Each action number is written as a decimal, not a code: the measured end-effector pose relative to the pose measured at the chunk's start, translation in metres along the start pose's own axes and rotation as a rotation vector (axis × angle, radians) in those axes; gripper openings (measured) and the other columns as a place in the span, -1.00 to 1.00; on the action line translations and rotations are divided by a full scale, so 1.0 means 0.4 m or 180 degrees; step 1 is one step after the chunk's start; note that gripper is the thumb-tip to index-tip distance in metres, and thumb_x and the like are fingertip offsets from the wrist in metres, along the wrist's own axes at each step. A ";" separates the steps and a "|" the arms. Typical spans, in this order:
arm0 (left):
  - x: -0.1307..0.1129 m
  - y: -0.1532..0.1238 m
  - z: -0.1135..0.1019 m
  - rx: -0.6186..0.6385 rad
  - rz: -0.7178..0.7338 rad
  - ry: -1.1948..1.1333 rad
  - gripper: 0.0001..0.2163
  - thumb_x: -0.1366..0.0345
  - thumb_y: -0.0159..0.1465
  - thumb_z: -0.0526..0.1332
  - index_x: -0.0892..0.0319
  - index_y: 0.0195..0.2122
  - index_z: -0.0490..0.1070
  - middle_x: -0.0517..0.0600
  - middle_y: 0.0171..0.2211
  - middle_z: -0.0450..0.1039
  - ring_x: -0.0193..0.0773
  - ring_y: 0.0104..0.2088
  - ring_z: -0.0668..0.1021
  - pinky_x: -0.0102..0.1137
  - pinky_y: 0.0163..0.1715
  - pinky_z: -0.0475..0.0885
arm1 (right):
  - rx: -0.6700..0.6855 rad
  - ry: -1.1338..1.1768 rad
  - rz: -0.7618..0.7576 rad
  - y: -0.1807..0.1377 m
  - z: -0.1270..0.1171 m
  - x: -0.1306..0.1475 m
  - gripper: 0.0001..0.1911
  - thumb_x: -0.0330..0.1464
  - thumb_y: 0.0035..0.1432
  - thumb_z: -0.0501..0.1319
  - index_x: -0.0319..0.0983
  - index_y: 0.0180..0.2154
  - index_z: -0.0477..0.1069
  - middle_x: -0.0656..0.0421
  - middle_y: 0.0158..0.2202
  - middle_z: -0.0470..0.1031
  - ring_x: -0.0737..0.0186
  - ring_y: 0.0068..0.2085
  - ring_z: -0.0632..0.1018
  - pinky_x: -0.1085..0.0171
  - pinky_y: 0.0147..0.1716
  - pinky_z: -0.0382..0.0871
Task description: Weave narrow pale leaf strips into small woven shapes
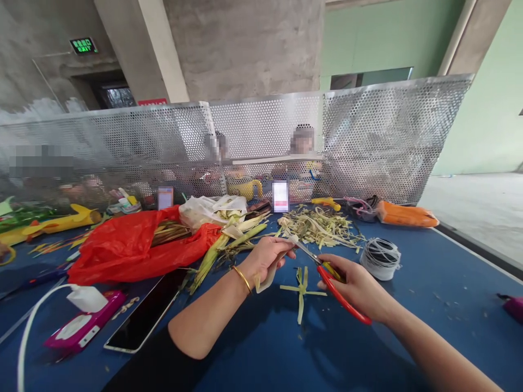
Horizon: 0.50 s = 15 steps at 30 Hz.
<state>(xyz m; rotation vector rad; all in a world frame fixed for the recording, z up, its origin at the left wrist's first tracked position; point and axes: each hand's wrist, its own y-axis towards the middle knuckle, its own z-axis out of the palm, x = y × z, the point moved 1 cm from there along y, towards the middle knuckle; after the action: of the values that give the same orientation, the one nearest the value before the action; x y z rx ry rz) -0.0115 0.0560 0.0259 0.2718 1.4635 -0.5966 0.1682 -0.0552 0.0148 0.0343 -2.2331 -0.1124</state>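
My left hand is closed on a pale leaf strip that hangs down from its fingers. My right hand grips red-handled scissors; their blades point up-left and meet the strip at my left fingertips. Between my hands, on the blue table, lies a small woven cross of green leaf strips. A gold bangle circles my left wrist.
A red plastic bag with leaves, a heap of leaf trimmings and a coil of white cord lie nearby. Phones and a pink charger sit at left. A perforated metal screen stands behind, with people beyond it.
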 end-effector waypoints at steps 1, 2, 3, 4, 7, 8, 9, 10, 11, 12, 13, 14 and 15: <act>0.001 0.001 -0.001 0.0013 -0.0019 0.0005 -0.89 0.34 0.10 0.26 0.27 -0.52 0.45 -0.06 -0.62 0.42 -0.53 -0.76 0.24 -0.51 -0.72 0.02 | 0.0049 0.0067 0.0061 0.000 0.000 0.002 -0.42 -0.12 0.00 0.29 -0.22 0.04 0.38 0.16 -0.23 0.53 0.18 -0.28 0.49 0.31 -0.33 0.37; 0.002 0.002 -0.003 0.0018 -0.0040 0.0008 -0.89 0.33 0.10 0.27 0.26 -0.52 0.46 -0.07 -0.62 0.41 -0.53 -0.76 0.24 -0.51 -0.72 0.01 | 0.0095 0.0134 0.0117 -0.001 0.000 0.004 -0.41 -0.12 0.00 0.28 -0.24 0.04 0.38 0.17 -0.27 0.53 0.20 -0.32 0.48 0.32 -0.37 0.36; 0.003 0.003 -0.004 0.0024 -0.0061 0.0012 -0.88 0.32 0.10 0.27 0.26 -0.52 0.46 -0.07 -0.62 0.41 -0.54 -0.76 0.23 -0.51 -0.72 0.01 | 0.0136 0.0192 0.0150 -0.001 0.000 0.006 -0.41 -0.12 0.00 0.28 -0.26 0.05 0.38 0.18 -0.30 0.52 0.21 -0.35 0.47 0.32 -0.40 0.35; 0.004 0.005 -0.006 0.0031 -0.0078 0.0020 -0.88 0.32 0.10 0.27 0.26 -0.52 0.46 -0.07 -0.62 0.41 -0.54 -0.75 0.23 -0.51 -0.71 0.01 | 0.0173 0.0233 0.0163 -0.002 0.000 0.007 -0.41 -0.11 0.01 0.28 -0.26 0.04 0.39 0.19 -0.32 0.52 0.23 -0.37 0.46 0.33 -0.42 0.33; 0.007 0.009 -0.010 0.0060 -0.0098 0.0028 -0.88 0.31 0.10 0.28 0.27 -0.48 0.49 -0.07 -0.61 0.42 -0.53 -0.75 0.24 -0.51 -0.71 0.01 | 0.0220 0.0267 0.0189 -0.001 0.002 0.005 -0.41 -0.08 0.01 0.26 -0.27 0.03 0.41 0.20 -0.33 0.52 0.24 -0.39 0.45 0.33 -0.45 0.31; 0.008 0.010 -0.010 0.0070 -0.0105 0.0019 -0.88 0.31 0.10 0.28 0.27 -0.45 0.51 -0.07 -0.61 0.41 -0.52 -0.74 0.25 -0.51 -0.71 0.03 | 0.0209 0.0256 0.0205 0.000 0.002 0.002 -0.40 -0.07 0.02 0.25 -0.27 0.04 0.40 0.20 -0.32 0.53 0.23 -0.39 0.46 0.33 -0.45 0.31; 0.008 0.010 -0.011 0.0075 -0.0104 0.0009 -0.87 0.30 0.10 0.28 0.27 -0.43 0.52 -0.07 -0.61 0.42 -0.51 -0.73 0.27 -0.50 -0.70 0.07 | 0.0157 0.0208 0.0202 0.001 0.002 -0.002 -0.39 -0.06 0.03 0.24 -0.27 0.05 0.40 0.19 -0.32 0.54 0.21 -0.38 0.48 0.32 -0.44 0.32; 0.007 0.010 -0.011 0.0066 -0.0099 -0.0012 -0.87 0.29 0.10 0.29 0.27 -0.41 0.54 -0.06 -0.60 0.42 -0.49 -0.71 0.31 -0.50 -0.68 0.11 | 0.0046 0.0089 0.0169 0.003 0.000 -0.006 -0.39 -0.05 0.03 0.23 -0.27 0.05 0.39 0.18 -0.30 0.55 0.18 -0.35 0.50 0.31 -0.42 0.34; 0.006 0.009 -0.011 0.0048 -0.0101 -0.0038 -0.86 0.28 0.09 0.30 0.27 -0.40 0.55 -0.05 -0.58 0.44 -0.46 -0.68 0.35 -0.50 -0.66 0.15 | -0.0118 -0.0132 0.0112 0.006 -0.003 -0.011 -0.40 -0.05 0.04 0.22 -0.25 0.05 0.39 0.16 -0.28 0.56 0.15 -0.31 0.52 0.30 -0.38 0.35; 0.004 0.008 -0.012 0.0014 -0.0100 -0.0065 -0.85 0.27 0.08 0.31 0.27 -0.39 0.55 -0.03 -0.55 0.46 -0.44 -0.64 0.39 -0.50 -0.63 0.19 | -0.0300 -0.0466 0.0061 0.009 -0.008 -0.017 -0.43 -0.06 0.07 0.20 -0.23 0.05 0.39 0.14 -0.24 0.56 0.12 -0.27 0.53 0.29 -0.34 0.36; 0.002 0.006 -0.012 -0.0038 -0.0081 -0.0100 -0.84 0.26 0.07 0.32 0.26 -0.39 0.56 -0.02 -0.52 0.48 -0.43 -0.60 0.42 -0.51 -0.61 0.21 | -0.0458 -0.0891 0.0042 0.012 -0.012 -0.023 -0.47 -0.08 0.10 0.17 -0.21 0.05 0.39 0.11 -0.21 0.56 0.09 -0.24 0.54 0.27 -0.32 0.36; -0.002 0.003 -0.012 -0.0097 -0.0049 -0.0135 -0.83 0.25 0.06 0.34 0.25 -0.40 0.57 -0.01 -0.49 0.49 -0.42 -0.56 0.44 -0.51 -0.59 0.22 | -0.0553 -0.1364 0.0060 0.016 -0.016 -0.030 -0.51 -0.11 0.14 0.14 -0.20 0.04 0.39 0.09 -0.18 0.55 0.07 -0.23 0.55 0.26 -0.32 0.35; -0.006 0.001 -0.013 -0.0158 -0.0016 -0.0158 -0.82 0.23 0.05 0.35 0.25 -0.40 0.57 -0.01 -0.48 0.49 -0.42 -0.54 0.44 -0.52 -0.58 0.22 | -0.0563 -0.1826 0.0106 0.020 -0.019 -0.038 -0.55 -0.14 0.17 0.11 -0.19 0.04 0.39 0.06 -0.17 0.54 0.06 -0.24 0.56 0.25 -0.34 0.34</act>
<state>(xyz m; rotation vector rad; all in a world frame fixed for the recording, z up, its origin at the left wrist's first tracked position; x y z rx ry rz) -0.0157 0.0595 0.0275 0.2133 1.4296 -0.5666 0.1836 -0.0467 0.0082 -0.1494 -2.7838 -0.3363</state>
